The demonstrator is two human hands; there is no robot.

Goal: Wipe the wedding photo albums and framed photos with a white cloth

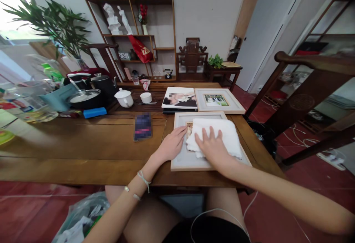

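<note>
A picture frame (180, 163) with a pale wood edge lies flat at the table's near right side. Spread over much of it is a white cloth (227, 132), which hides most of the small picture in its middle. My right hand (212, 145) rests flat on the cloth with its fingers apart. On the frame's left part lies my left hand (174, 141), fingers stretched towards the picture's edge and clear of the cloth. Behind stand a second framed photo (216, 100) and a white-edged photo book (179, 98), both lying on the table.
A dark booklet (142, 126) lies left of the frame on the wooden table (105, 147). Further left are a white teapot (124, 98), a white cup (146, 97), a blue box (94, 112) and a dark kettle (103, 83). A wooden chair (302, 98) stands to the right.
</note>
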